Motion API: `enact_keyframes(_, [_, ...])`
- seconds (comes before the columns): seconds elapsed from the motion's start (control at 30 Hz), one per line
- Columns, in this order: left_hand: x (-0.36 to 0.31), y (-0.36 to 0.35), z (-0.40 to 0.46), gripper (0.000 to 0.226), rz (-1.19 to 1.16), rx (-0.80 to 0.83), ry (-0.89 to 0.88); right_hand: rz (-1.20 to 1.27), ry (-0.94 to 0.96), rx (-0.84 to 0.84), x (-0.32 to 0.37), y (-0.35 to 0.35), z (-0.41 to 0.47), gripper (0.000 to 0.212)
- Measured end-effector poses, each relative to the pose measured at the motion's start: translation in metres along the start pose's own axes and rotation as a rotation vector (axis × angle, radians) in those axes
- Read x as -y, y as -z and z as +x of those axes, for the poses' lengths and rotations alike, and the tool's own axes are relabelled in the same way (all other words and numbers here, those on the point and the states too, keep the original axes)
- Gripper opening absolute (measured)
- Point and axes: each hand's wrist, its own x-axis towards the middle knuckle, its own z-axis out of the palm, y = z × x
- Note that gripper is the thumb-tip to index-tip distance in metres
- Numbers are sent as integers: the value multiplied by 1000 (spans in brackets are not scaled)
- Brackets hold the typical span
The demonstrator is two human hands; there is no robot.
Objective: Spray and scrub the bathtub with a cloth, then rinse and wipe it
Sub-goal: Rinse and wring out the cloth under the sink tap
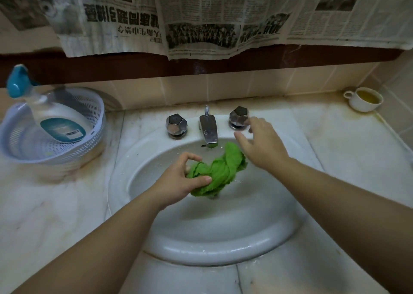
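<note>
A wet green cloth [218,170] hangs bunched over the white sink basin [223,233], just below the chrome faucet spout [209,131]. My left hand [181,182] grips the cloth's left end between thumb and fingers. My right hand [260,141] hovers with fingers spread, blurred, right beside the right tap knob [239,117] and holds nothing. The left tap knob [176,125] stands untouched. A spray bottle [51,112] with a blue trigger head leans inside a white perforated basket [33,146] at the left.
The stained marble counter [335,148] surrounds the basin. A white cup [363,99] with yellow liquid stands at the back right corner. Newspaper sheets [201,18] hang over the wall above a brown ledge.
</note>
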Motion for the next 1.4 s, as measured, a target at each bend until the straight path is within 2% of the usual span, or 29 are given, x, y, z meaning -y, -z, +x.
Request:
enact_keyframes(0.07, [-9, -2, -2, 51, 68, -9, -3, 160, 98, 122, 9, 4, -28, 49])
enact_keyframes(0.13, [-16, -8, -2, 43, 159, -37, -63, 227, 115, 328, 21, 9, -45, 64])
enact_keyframes(0.2, [-23, -14, -2, 30, 231, -103, -138, 193, 128, 512, 28, 13, -53, 83])
enact_keyframes(0.27, [-32, -19, -4, 22, 269, -141, -178, 91, 176, 609, 29, 16, -57, 100])
enact_keyframes(0.3, [-35, -21, -6, 20, 287, -148, -192, 52, 200, 615, 28, 18, -58, 93])
enact_keyframes(0.37, [-41, -22, -10, 19, 317, -125, -186, 14, 226, 549, 29, 20, -58, 57])
enact_keyframes(0.4, [-44, -21, -13, 18, 283, -87, -158, 3, 221, 521, 30, 22, -57, 46])
enact_keyframes(0.47, [-51, -18, -17, 23, 155, 42, -55, 24, 192, 533, 36, 29, -57, 44])
enact_keyframes(0.57, [-67, -9, -19, 62, 146, 262, 117, 31, 250, 593, 53, 41, -60, 46])
enact_keyframes(0.63, [-80, -8, -24, 56, 221, 420, 153, -23, 320, 588, 68, 53, -59, 49])
enact_keyframes(0.67, [-83, -10, -26, 49, 241, 441, 160, -52, 339, 592, 76, 59, -58, 52])
enact_keyframes(0.77, [-78, -18, -27, 48, 248, 273, 123, -251, 416, 603, 90, 68, -50, 74])
enact_keyframes(0.8, [-76, -22, -27, 45, 253, 215, 119, -344, 429, 606, 93, 69, -48, 76])
enact_keyframes(0.83, [-73, -27, -26, 39, 267, 178, 122, -437, 422, 606, 97, 65, -46, 71])
enact_keyframes(0.9, [-69, -35, -19, 19, 392, 123, 144, -568, 362, 606, 107, 60, -46, 48])
enact_keyframes(0.97, [-68, -37, -12, 19, 635, 72, 201, -630, 217, 629, 118, 51, -47, 19])
enact_keyframes(1.0, [-67, -35, -10, 22, 770, 58, 214, -637, 145, 647, 122, 45, -49, 13])
enact_keyframes(1.07, [-66, -27, -8, 21, 966, 50, 167, -611, 51, 637, 126, 31, -52, 26])
enact_keyframes(1.2, [-60, -10, -7, 11, 1255, 61, 71, -400, -13, 563, 128, 11, -62, 8])
enact_keyframes(1.3, [-56, 0, -8, 6, 1452, 124, -94, -408, -61, 665, 133, -3, -65, 16])
enact_keyframes(1.4, [-54, 8, -12, 8, 1579, 177, -213, -404, -68, 713, 139, -13, -66, 13])
